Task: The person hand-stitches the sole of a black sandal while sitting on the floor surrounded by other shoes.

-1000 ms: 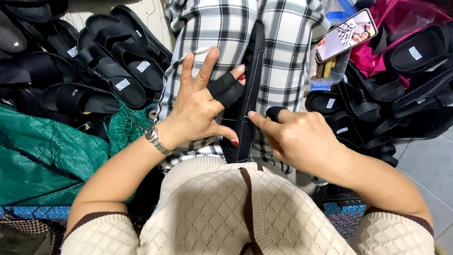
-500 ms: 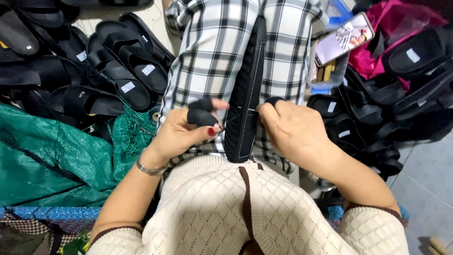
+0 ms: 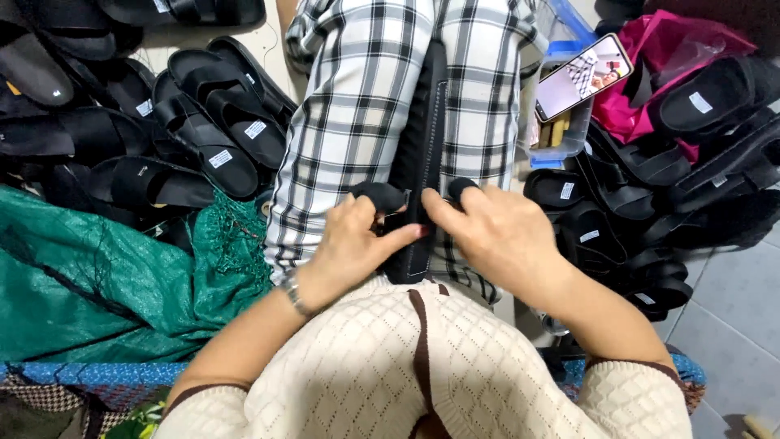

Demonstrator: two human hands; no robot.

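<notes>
A long black sandal sole (image 3: 422, 138) with pale stitching lies along my lap on checked trousers (image 3: 349, 106). My left hand (image 3: 353, 244) grips the sole's near end, thumb in a black finger cover, index finger laid across the sole. From the right, my right hand (image 3: 496, 232) pinches that same end; one of its fingertips also wears a black cover. The two hands touch at the sole. A metal watch (image 3: 294, 294) is on my left wrist.
Several black sandals (image 3: 211, 130) are piled at the left and more black sandals (image 3: 650, 179) at the right. A green mesh sack (image 3: 97, 284) lies at the left. A phone (image 3: 583, 75) rests on a clear box beside a pink bag (image 3: 650, 73). Grey floor tiles (image 3: 731, 309) show at right.
My left hand has closed from spread fingers onto the sole's near end and come down toward my body. The right hand has moved in to meet it. The view has shifted slightly.
</notes>
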